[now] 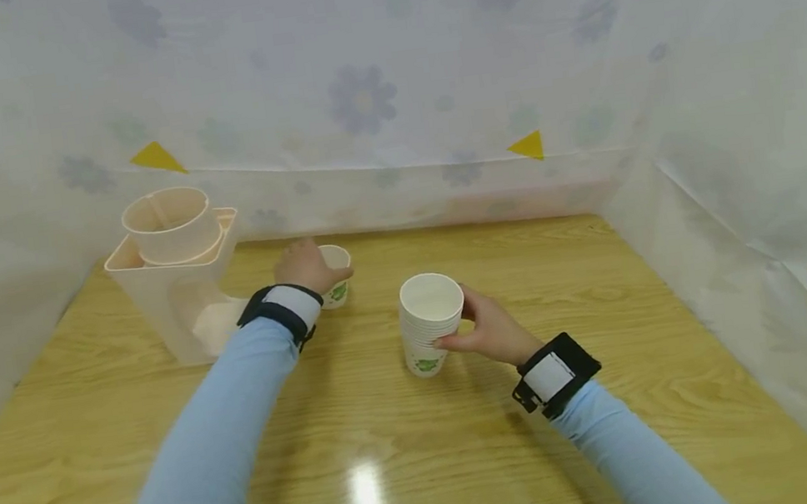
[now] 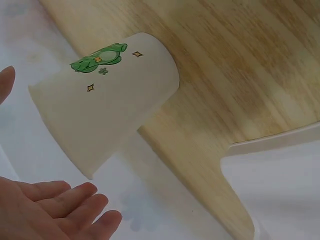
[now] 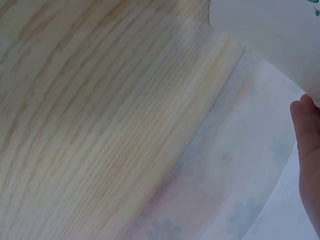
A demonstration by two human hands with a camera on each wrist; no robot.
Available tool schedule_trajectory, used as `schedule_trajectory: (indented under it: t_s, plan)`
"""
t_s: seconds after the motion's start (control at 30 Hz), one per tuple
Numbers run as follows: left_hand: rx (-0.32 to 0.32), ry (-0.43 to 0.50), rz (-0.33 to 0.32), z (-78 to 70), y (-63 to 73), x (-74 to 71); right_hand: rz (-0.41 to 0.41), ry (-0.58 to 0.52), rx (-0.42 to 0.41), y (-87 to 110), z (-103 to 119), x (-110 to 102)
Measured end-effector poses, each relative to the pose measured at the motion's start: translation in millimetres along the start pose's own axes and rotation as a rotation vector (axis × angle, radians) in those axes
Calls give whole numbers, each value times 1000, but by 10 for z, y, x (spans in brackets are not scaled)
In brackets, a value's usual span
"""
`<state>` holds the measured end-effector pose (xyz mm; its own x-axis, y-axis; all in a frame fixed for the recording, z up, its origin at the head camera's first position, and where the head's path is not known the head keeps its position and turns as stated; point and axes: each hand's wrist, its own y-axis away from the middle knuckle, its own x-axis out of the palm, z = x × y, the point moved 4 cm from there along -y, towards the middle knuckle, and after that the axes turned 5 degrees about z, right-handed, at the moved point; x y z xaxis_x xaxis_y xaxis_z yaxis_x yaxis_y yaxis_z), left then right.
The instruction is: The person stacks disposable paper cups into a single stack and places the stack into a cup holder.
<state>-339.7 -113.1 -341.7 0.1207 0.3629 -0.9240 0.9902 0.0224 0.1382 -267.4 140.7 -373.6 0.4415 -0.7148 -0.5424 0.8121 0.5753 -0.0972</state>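
Note:
A white paper cup (image 2: 107, 100) with a green cartoon print stands on the table, left of centre. Around its rim my left hand (image 1: 310, 268) is spread, thumb on one side and fingers (image 2: 75, 205) on the other; the left wrist view shows a gap between them and the cup. Nearer to me stands a stack of paper cups (image 1: 428, 316), upright and with the same print. My right hand (image 1: 490, 329) grips this stack from its right side, the thumb at the front and fingers behind. In the right wrist view only part of a cup (image 3: 265, 35) shows beside the fingertips.
Left of my left hand stands a cream plastic container (image 1: 175, 301) with a round cup-like piece (image 1: 174, 230) on top. A floral white sheet (image 1: 364, 55) hangs behind and beside the wooden table (image 1: 564, 266), with yellow triangles (image 1: 528, 146) on it.

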Motion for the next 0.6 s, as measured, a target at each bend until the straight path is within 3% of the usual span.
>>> schedule_trajectory:
  t_s: [0.2,0.4,0.6]
  plan:
    - [-24,-8,-10,95,-17,32,8,1,0,-26,11,38]
    - [-30,28,-19,81,21,-23,16,-7,13,-30,36,41]
    - [29,139,-14,19,24,-112,14,1,19,-12,34,10]
